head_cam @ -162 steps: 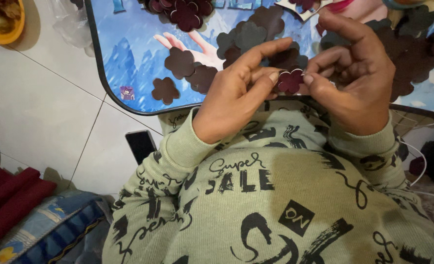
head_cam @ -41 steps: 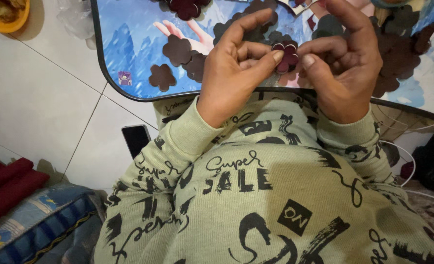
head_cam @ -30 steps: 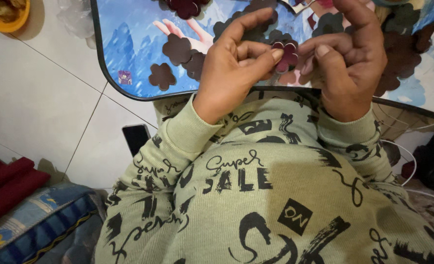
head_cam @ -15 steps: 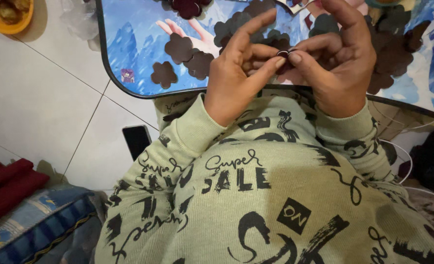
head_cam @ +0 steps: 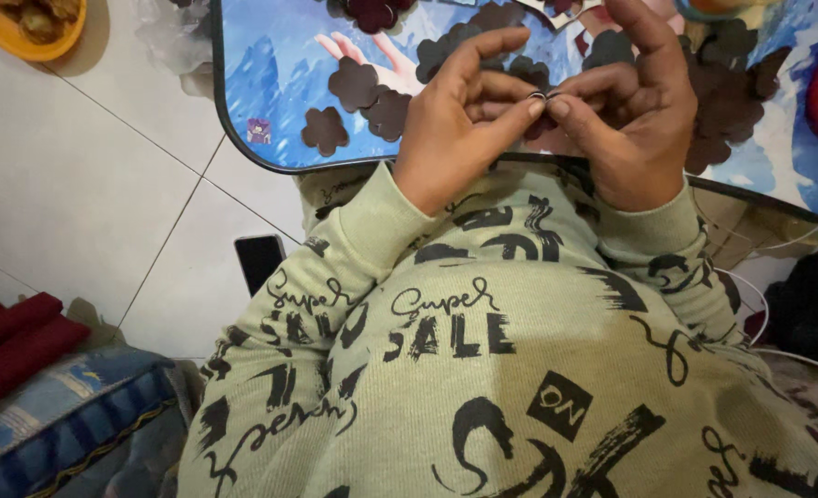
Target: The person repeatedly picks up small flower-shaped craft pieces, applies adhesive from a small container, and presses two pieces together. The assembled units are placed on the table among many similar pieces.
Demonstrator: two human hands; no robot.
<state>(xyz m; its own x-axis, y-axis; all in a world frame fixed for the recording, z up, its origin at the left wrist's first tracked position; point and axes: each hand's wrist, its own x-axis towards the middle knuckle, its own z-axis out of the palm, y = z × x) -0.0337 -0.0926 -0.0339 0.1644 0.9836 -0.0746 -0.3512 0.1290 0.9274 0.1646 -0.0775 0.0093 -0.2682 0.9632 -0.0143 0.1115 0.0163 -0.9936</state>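
Above the near edge of the blue desk (head_cam: 280,92), left hand (head_cam: 450,129) and right hand (head_cam: 635,120) meet fingertip to fingertip, each grip pinched narrow on one small dark flower-shaped piece (head_cam: 540,124) between them, edge-on to the camera.

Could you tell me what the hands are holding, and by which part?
Both the left hand and the right hand pinch one small dark maroon flower-shaped cutout at its upper edge, seen nearly edge-on between the fingertips.

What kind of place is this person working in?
Probably a home floor: a low picture-printed table on white floor tiles, a phone and cushion lying beside, dark flower cutouts scattered on top.
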